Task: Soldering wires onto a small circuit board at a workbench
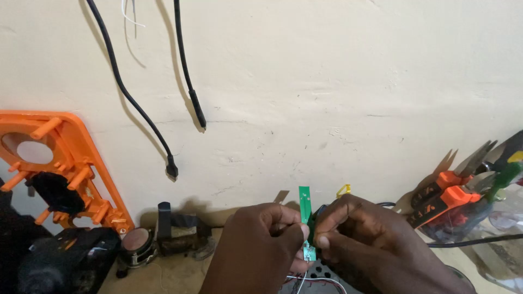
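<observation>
Pinching a narrow green circuit strip (305,218) upright between them, the left hand (261,245) and right hand (359,245) are both clamped on it, low at the near centre. Thin wires (310,282) trail beneath; a tug could likely snap them. Orange-handled pliers (444,198) stand right.

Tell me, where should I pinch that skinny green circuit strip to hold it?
Probably pinch the green circuit strip by its long bare edges near the free upper end, coming from above. The left hand and right hand crowd its lower end, where wires hang.
</observation>
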